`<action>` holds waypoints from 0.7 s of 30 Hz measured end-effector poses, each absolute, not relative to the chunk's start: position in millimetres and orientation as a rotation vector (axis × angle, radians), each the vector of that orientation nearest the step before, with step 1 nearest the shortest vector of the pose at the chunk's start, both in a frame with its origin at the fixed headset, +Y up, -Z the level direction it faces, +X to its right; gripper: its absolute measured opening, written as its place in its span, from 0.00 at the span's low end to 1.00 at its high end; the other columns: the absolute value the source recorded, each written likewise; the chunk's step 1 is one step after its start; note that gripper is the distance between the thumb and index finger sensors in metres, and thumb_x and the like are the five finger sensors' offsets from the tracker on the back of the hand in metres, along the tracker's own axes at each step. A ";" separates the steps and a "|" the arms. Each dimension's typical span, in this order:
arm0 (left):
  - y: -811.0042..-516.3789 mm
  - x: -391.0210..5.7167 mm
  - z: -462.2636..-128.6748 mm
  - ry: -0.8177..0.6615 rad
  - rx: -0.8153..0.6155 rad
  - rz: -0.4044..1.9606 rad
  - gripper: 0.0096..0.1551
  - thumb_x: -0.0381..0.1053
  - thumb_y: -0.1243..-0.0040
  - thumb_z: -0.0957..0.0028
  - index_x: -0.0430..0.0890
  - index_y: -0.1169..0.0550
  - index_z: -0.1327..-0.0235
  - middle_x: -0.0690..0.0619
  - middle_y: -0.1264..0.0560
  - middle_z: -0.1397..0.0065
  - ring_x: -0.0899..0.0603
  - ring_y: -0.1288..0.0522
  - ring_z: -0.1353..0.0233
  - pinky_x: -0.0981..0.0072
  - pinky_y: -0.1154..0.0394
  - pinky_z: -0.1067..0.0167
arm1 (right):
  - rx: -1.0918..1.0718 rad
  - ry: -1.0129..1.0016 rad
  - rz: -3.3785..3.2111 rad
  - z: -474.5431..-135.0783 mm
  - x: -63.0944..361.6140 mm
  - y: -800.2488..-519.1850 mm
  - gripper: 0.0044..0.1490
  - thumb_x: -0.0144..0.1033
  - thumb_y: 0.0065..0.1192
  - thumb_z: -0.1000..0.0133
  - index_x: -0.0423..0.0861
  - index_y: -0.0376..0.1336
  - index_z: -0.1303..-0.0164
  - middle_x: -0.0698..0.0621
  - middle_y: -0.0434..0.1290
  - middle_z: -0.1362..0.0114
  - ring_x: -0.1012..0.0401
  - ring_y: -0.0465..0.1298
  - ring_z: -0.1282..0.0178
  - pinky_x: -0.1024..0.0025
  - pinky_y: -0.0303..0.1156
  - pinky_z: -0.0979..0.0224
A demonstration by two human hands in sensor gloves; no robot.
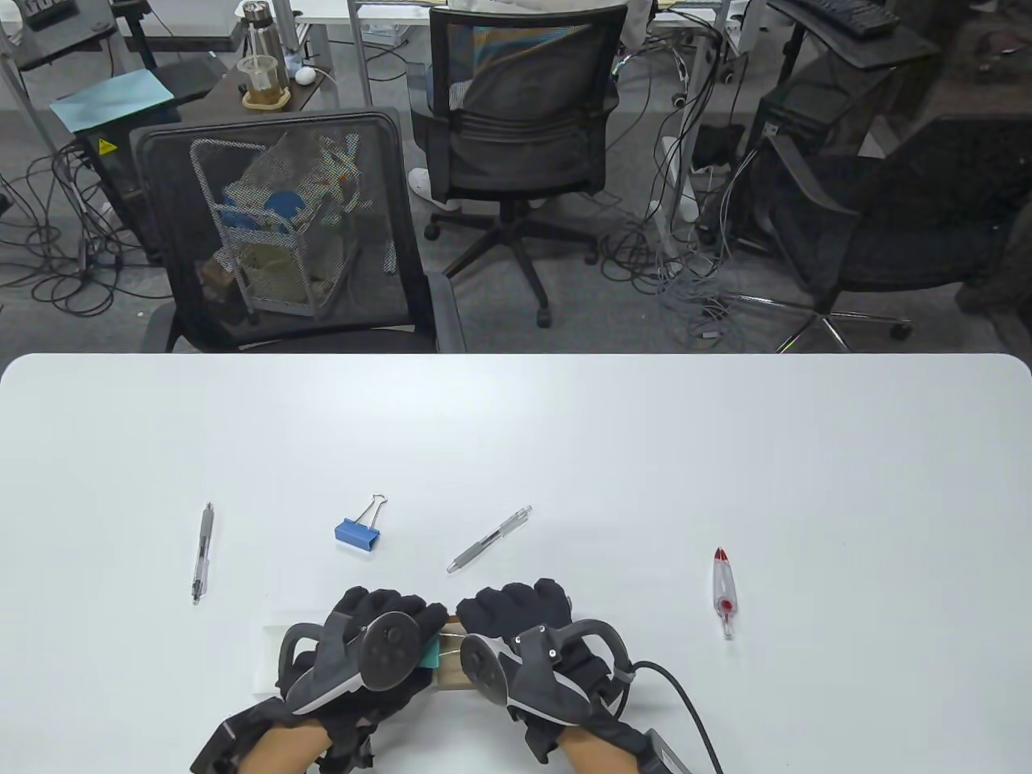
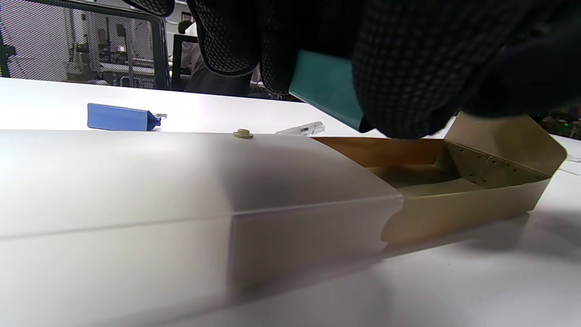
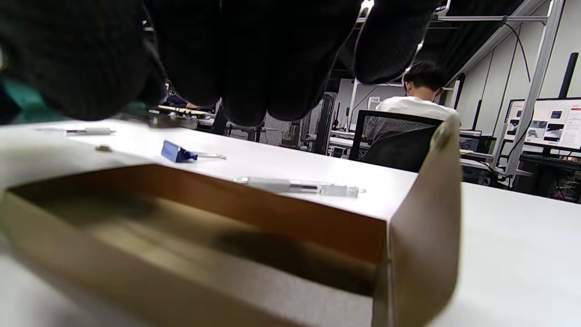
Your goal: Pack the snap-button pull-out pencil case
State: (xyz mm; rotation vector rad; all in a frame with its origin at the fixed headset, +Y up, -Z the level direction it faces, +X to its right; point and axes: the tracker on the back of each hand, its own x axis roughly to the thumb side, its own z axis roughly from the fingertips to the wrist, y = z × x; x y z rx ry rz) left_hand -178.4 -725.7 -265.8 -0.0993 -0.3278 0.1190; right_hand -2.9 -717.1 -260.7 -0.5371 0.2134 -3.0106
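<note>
The pencil case lies at the table's near edge. Its frosted white sleeve (image 1: 270,657) (image 2: 181,181) carries a snap button (image 2: 243,133). Its brown inner tray (image 1: 450,684) (image 2: 454,204) (image 3: 227,245) is pulled out to the right and looks empty, with its end flap upright. My left hand (image 1: 387,613) pinches a teal binder clip (image 1: 430,651) (image 2: 327,86) just above the open tray. My right hand (image 1: 508,609) hovers over the tray's right part. Its fingers (image 3: 254,68) hang down with nothing seen in them.
A blue binder clip (image 1: 356,534) (image 2: 119,117) (image 3: 177,152) lies beyond the case. A clear pen (image 1: 489,538) (image 3: 299,186) lies beside it, another pen (image 1: 201,552) at the left, a red-and-white pen (image 1: 723,591) at the right. A mesh chair (image 1: 274,234) stands past the far edge.
</note>
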 end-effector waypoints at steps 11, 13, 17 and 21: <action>-724.8 -177.1 -263.4 -0.347 -0.089 0.124 0.47 0.63 0.24 0.70 0.65 0.27 0.30 0.63 0.29 0.22 0.45 0.30 0.19 0.38 0.42 0.20 | -0.600 0.241 -3.045 -259.9 0.4 -725.3 0.31 0.61 0.67 0.58 0.67 0.70 0.43 0.67 0.82 0.40 0.67 0.80 0.40 0.61 0.73 0.26; -724.9 -178.2 -263.6 -0.351 -0.092 0.133 0.46 0.64 0.25 0.69 0.66 0.27 0.30 0.63 0.29 0.22 0.46 0.30 0.18 0.39 0.42 0.19 | -0.609 0.255 -3.049 -259.8 1.5 -725.9 0.31 0.60 0.67 0.58 0.67 0.71 0.43 0.66 0.82 0.41 0.67 0.80 0.41 0.61 0.74 0.26; -722.0 -187.9 -265.9 -0.356 -0.130 0.180 0.50 0.65 0.25 0.69 0.65 0.31 0.27 0.62 0.33 0.19 0.45 0.33 0.16 0.39 0.43 0.19 | -0.617 0.285 -3.055 -259.6 3.9 -725.2 0.31 0.60 0.67 0.58 0.66 0.72 0.43 0.66 0.83 0.41 0.67 0.81 0.41 0.62 0.74 0.27; -719.7 -211.4 -271.8 -0.305 -0.199 0.187 0.56 0.66 0.25 0.69 0.64 0.35 0.23 0.61 0.38 0.15 0.43 0.38 0.13 0.37 0.47 0.18 | -0.604 0.300 -3.063 -261.5 8.1 -724.2 0.31 0.60 0.67 0.58 0.65 0.72 0.43 0.66 0.83 0.41 0.67 0.81 0.42 0.62 0.75 0.28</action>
